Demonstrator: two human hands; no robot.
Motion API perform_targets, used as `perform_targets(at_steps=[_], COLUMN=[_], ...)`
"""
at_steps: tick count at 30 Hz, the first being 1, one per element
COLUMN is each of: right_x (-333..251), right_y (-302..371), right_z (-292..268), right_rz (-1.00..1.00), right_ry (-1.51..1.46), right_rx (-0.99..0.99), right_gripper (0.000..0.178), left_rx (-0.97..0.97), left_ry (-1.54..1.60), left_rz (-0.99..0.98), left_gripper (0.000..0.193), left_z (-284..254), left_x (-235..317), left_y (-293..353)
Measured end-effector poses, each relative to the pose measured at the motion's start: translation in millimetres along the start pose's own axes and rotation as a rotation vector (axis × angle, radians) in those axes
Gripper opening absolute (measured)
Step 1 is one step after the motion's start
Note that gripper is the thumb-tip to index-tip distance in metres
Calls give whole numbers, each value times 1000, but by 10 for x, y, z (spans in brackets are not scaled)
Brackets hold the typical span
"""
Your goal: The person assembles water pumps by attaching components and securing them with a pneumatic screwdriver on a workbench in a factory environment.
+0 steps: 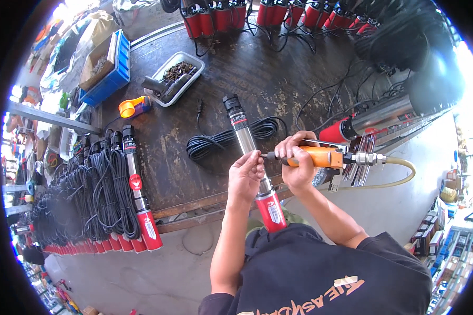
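Observation:
A steel submersible pump (245, 137) with a black top and a red lower end lies across the table edge, its red end toward my body. In my right hand (298, 167) is an orange air screwdriver (323, 156), its bit pointing left at the pump's middle. My left hand (245, 172) is over the pump, thumb and fingertips pinched at the bit's tip; whatever small thing they hold is too small to make out. A coil of black cable (207, 146) lies on the table, passing beneath the pump.
A white tray (198, 64) holds small brass-coloured screws. Beside it are an orange tape dispenser (127, 108) and a blue crate (122, 63). Finished-looking pumps (136, 181) with cable coils line the left; red-ended pumps (222, 20) stand behind. An air hose (412, 170) loops right.

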State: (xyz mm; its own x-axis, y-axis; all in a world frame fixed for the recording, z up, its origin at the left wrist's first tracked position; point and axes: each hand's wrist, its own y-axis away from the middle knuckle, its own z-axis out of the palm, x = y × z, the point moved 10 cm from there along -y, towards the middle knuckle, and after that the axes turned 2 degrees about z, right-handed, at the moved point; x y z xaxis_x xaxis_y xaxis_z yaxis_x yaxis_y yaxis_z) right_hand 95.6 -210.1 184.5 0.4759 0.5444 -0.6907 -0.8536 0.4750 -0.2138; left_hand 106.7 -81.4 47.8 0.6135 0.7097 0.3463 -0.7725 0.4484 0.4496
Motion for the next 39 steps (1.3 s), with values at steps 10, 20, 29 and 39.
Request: perform_targets(at_steps=[10, 20, 29, 39], right_x=[426, 1267, 1511, 1601], right_y=[-426, -1113, -1267, -1363], right_z=[-39, -157, -330, -298], right_rz=[7, -15, 30, 96], right_ry=[141, 376, 328, 274], right_rx=[-45, -157, -48, -89], right_gripper=[21, 21, 21, 20], left_rx=[55, 269, 424, 485], left_ry=[208, 288, -832, -1312], left_rz=[-153, -126, 641, 894], left_gripper=[15, 17, 25, 36], left_z=[-103, -234, -437, -771], left_x=[11, 254, 901, 472], left_y=[-560, -1488, -1204, -474])
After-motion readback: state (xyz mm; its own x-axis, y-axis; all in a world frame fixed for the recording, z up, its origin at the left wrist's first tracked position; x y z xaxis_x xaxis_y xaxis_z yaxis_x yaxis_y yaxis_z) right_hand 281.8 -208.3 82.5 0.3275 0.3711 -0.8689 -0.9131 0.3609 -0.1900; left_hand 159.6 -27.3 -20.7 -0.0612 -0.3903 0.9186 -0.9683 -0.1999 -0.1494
